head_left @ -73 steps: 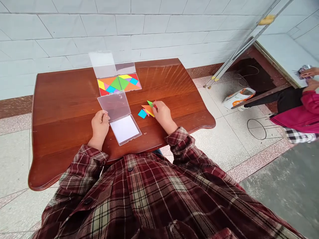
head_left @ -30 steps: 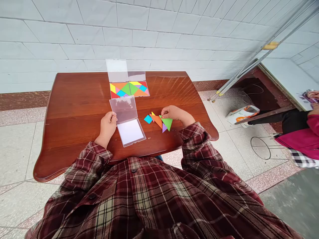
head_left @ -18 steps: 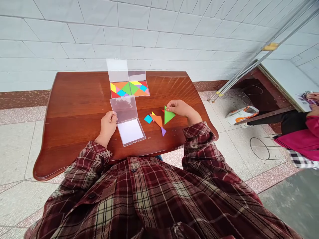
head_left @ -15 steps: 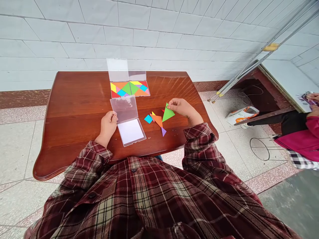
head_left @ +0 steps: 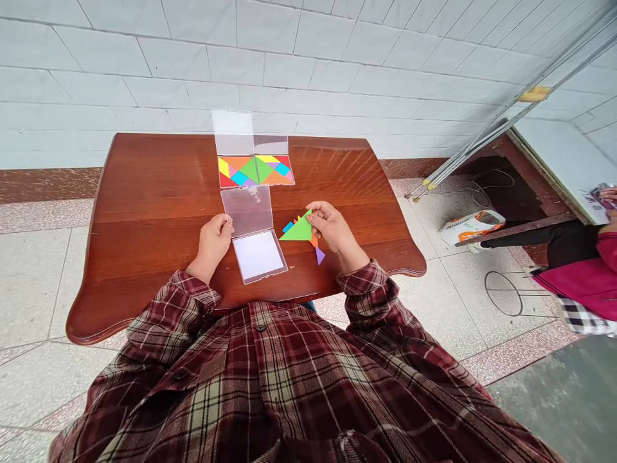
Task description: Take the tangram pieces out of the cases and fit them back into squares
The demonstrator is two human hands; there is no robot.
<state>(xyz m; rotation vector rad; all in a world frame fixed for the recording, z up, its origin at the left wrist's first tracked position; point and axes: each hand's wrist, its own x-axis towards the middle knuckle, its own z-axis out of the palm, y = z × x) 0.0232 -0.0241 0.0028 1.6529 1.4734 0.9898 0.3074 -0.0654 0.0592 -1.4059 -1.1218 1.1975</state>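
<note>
My right hand [head_left: 330, 226] pinches a green tangram triangle [head_left: 299, 229] by one corner, above a small heap of loose pieces. From under the triangle show a blue piece [head_left: 288, 227], a bit of orange [head_left: 315, 241] and a purple triangle [head_left: 321, 256]; the rest of the heap is covered. My left hand [head_left: 215, 239] is closed at the left edge of a raised clear lid [head_left: 247, 211], fingertips pinched on it. That lid belongs to a flat clear case whose tray [head_left: 260, 256] holds only a white sheet.
Behind it on the wooden table [head_left: 154, 199] lie two open cases filled with coloured tangram pieces [head_left: 255, 170], lids up near the tiled wall. Metal poles [head_left: 463, 151] lean at the right. Beyond are a carton [head_left: 472, 226], a wire stool [head_left: 504, 293] and another person in a pink top [head_left: 573, 263].
My right hand has moved left with the green triangle, which has turned and now covers much of the heap. The left hand stays at the lid.
</note>
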